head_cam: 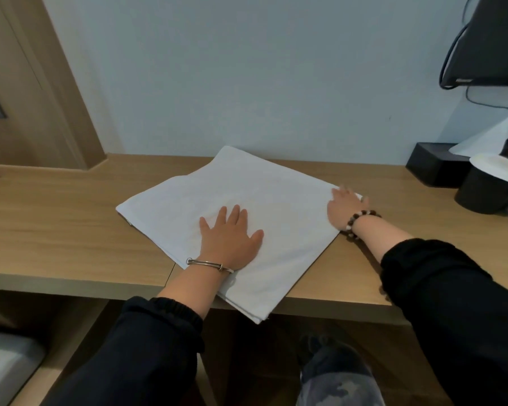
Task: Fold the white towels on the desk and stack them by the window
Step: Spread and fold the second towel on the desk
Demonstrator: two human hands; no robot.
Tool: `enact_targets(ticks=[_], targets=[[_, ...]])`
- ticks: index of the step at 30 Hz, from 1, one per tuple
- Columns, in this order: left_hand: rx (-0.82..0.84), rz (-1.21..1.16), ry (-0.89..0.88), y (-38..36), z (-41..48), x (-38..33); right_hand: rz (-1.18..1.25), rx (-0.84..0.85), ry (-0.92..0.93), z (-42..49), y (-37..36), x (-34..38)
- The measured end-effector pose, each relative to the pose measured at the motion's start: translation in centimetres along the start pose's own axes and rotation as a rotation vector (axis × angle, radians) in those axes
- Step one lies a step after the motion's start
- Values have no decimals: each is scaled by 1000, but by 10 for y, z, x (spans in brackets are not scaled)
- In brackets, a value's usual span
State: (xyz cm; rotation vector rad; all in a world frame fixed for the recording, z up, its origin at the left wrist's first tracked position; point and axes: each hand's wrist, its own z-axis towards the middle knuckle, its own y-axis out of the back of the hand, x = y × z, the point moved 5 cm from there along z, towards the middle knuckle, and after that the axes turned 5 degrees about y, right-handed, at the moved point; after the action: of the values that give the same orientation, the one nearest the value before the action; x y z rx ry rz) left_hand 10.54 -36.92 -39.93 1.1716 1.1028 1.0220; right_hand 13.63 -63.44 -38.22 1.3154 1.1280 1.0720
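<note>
White towel (247,206), tan desk (56,224), black sleeves (452,288).

No text, label, brand, number or sign can be read anywhere, the one hint being a small pale mark on the lower edge of the black screen (481,54) above the table's (56,224) far right corner, too blurred to make out.

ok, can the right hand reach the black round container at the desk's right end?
Probably yes: the right hand rests on the right corner of the towel, and only bare desk lies between it and the black container.
</note>
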Motion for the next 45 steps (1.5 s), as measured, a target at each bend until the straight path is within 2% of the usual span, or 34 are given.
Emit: enact_targets(ticks=[2, 3, 7, 9, 12, 15, 17, 20, 24, 26, 27, 29, 30, 34, 37, 40, 43, 45], targets=[[5, -1, 7, 1, 0, -1, -51, 12, -92, -3, 5, 1], [6, -4, 10, 1, -1, -1, -72, 7, -75, -7, 6, 13], [11, -22, 47, 5, -1, -1, 25, 20, 235, -38, -6, 88], [22, -25, 77, 6, -3, -1, 69, 47, 301, -52, -16, 102], [17, -34, 73, 14, -3, -1, 54, 58, 298, -47, -16, 89], [58, -99, -75, 26, -3, 2, -38, 78, 283, -29, -9, 76], [88, -45, -146, 31, -8, 14, -96, 53, 297, -17, -2, 70], [108, 60, -90, 29, -16, 44, -229, -22, 321, -3, 15, 59], [23, 55, 23, 24, -36, 44, -443, -48, 170, 1, 30, 56], [-89, 92, 49, 26, -44, 23, -323, 31, 139, -5, 29, 83], [-134, 104, 52, 27, -47, 11, -179, 90, 143, -9, 26, 100], [-170, 103, 73, 29, -50, -6, 53, 171, 185, -18, 15, 128], [-178, 103, 73, 29, -52, -11, 89, 168, 214, -23, 7, 134], [-249, 3, -25, 43, -59, -3, 38, 60, 338, -32, -9, 112], [-292, -263, -89, 49, -72, 26, 40, 89, 428, -29, -9, 96], [-429, -276, -34, 62, -79, 64, 72, 109, 414, -29, -3, 93], [-274, -348, 107, 63, -69, 98, 105, 109, 252, -26, 11, 111], [-197, -378, 196, 59, -64, 114, 108, 107, 240, -30, 11, 138]])
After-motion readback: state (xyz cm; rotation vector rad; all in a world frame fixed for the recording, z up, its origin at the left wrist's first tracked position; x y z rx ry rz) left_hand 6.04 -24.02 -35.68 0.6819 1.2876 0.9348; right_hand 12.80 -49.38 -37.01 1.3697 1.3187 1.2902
